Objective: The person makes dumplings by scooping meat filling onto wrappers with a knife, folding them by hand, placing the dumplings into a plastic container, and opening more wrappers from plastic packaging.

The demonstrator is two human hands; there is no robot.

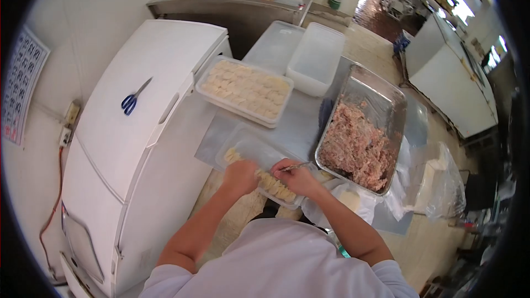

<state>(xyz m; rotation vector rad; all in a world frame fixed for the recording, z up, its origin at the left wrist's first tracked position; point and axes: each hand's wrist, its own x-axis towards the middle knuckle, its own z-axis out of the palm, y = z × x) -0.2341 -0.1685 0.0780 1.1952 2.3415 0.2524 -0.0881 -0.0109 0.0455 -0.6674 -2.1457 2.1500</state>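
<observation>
Both hands are over a clear plastic container (251, 137) with a row of folded dumplings (276, 187) along its near side. My left hand (241, 177) is closed at the row's left part, and what its fingers hold is hidden. My right hand (296, 179) is closed round a thin metal utensil (301, 165), whose exact kind I cannot make out; it points right towards the meat. To the right, a deep metal tray (401, 96) holds minced meat filling (356, 146). Beyond the hands, a second plastic container (207, 89) is filled with rows of dumplings (245, 87).
Two more plastic containers, a flat one (274, 44) and a deep one (316, 58), stand at the back. Left is a white fridge lying flat (149, 66) with blue-handled scissors (130, 102) on it. Plastic-wrapped pale stacks (433, 179) sit right of the metal tray.
</observation>
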